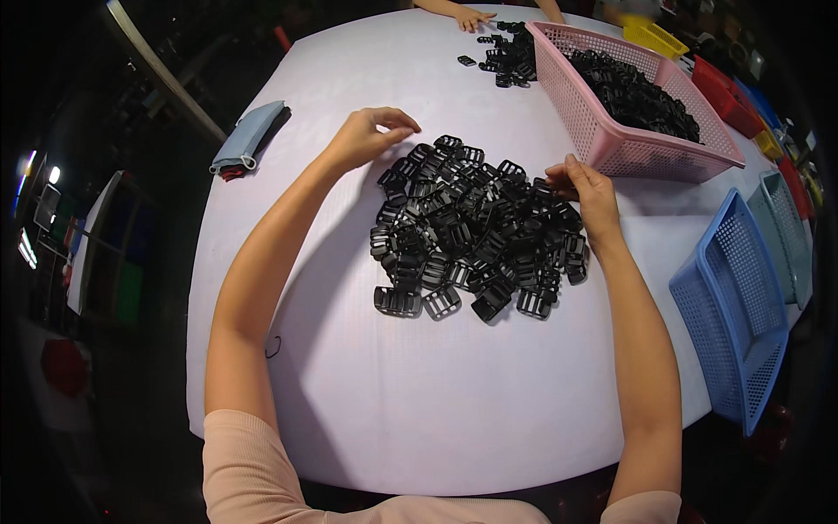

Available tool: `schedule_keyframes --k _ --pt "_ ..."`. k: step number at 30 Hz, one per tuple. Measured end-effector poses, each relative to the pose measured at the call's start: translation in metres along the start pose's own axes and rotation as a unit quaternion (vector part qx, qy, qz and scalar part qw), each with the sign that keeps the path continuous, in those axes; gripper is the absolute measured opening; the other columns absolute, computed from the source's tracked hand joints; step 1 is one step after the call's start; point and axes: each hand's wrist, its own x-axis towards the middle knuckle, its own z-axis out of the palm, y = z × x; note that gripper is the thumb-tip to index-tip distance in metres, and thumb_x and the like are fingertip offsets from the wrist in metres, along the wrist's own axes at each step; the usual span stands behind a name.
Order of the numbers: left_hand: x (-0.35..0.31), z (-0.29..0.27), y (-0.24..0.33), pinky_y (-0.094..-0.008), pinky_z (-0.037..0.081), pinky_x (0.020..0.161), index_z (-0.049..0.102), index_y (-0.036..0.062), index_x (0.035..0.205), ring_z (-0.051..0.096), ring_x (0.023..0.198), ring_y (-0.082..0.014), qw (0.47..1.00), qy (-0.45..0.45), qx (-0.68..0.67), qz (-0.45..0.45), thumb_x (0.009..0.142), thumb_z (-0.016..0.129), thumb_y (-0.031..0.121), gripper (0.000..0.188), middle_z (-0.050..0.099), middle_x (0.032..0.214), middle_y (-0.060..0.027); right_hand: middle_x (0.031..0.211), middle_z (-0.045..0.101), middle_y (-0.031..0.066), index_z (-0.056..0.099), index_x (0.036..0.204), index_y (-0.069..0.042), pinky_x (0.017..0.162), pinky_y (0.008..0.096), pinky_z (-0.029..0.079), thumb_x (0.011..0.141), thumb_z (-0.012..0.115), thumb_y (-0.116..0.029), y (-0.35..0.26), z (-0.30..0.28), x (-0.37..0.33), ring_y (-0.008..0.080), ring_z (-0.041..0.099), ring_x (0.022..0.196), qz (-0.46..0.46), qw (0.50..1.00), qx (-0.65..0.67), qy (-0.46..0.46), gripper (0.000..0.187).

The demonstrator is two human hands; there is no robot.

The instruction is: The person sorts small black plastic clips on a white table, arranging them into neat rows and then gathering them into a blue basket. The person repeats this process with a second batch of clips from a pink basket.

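A loose heap of black plastic strap buckles (471, 231) lies in the middle of the white table. My left hand (374, 138) hovers by the heap's far left edge, fingers loosely bent and apart, with nothing seen in them. At the heap's right side, my right hand (589, 190) has its fingers curved against the outermost buckles. Thumb and fingers look apart there, and no buckle is plainly gripped. Several buckles lie singly along the near edge, among them a slotted buckle (443, 302).
A pink basket (642, 147) full of black buckles stands at the far right, a second heap (511, 59) beside it. Another person's hand (474, 18) reaches in there. Blue baskets (711, 288) lean at the right edge. A folded face mask (250, 135) lies far left.
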Motion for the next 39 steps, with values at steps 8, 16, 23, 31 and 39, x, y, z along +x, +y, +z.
schedule_keyframes --k 8,16,23,31,39 --pt "0.007 0.023 -0.004 -0.0379 0.047 0.093 0.073 0.0146 0.098 0.058 0.106 -0.0274 0.971 0.073 0.200 0.105 0.082 0.065 0.016 0.018 0.065 0.113 -0.0059 0.086 0.069 0.0059 0.071 0.095 -0.002 0.077 0.0256 0.049 0.099 0.049 -0.041 -0.001 0.000 -0.001 0.0129 0.065 0.082 -0.004 1.000 -0.014 -0.007 0.045" --pt "0.014 0.030 -0.006 -0.0382 0.047 0.091 0.072 0.0140 0.099 0.057 0.104 -0.0256 0.965 0.121 0.199 0.121 0.083 0.065 0.017 0.018 0.067 0.109 -0.0044 0.085 0.068 0.0055 0.071 0.093 -0.002 0.076 0.0244 0.048 0.099 0.049 -0.041 -0.003 -0.001 -0.001 0.0124 0.064 0.082 0.001 0.999 -0.041 0.004 0.045" --pt "0.036 0.034 -0.010 -0.0395 0.048 0.082 0.072 0.0166 0.097 0.058 0.101 -0.0233 0.955 0.116 0.265 0.062 0.083 0.062 0.014 0.018 0.067 0.103 -0.0008 0.087 0.069 0.0047 0.072 0.092 -0.003 0.075 0.0266 0.047 0.098 0.050 -0.038 -0.003 -0.001 -0.001 0.0130 0.063 0.083 0.008 1.000 -0.028 0.004 0.041" --pt "0.052 0.023 0.000 -0.0430 0.046 0.083 0.071 0.0142 0.088 0.057 0.104 -0.0239 0.927 -0.013 0.366 0.077 0.080 0.065 0.014 0.010 0.067 0.103 -0.0023 0.085 0.069 0.0039 0.072 0.091 -0.003 0.074 0.0266 0.047 0.098 0.051 -0.037 -0.003 0.002 -0.001 0.0132 0.064 0.082 0.000 1.000 -0.030 0.008 0.040" --pt "0.027 -0.012 0.051 -0.0258 0.045 0.071 0.067 0.0033 0.081 0.059 0.078 -0.0127 0.992 -0.097 -0.022 -0.076 0.082 0.073 0.029 0.026 0.066 0.083 -0.0060 0.085 0.069 0.0046 0.072 0.091 -0.003 0.074 0.0272 0.047 0.097 0.051 -0.039 0.000 -0.001 0.001 0.0137 0.064 0.082 -0.005 0.998 -0.056 0.000 0.041"
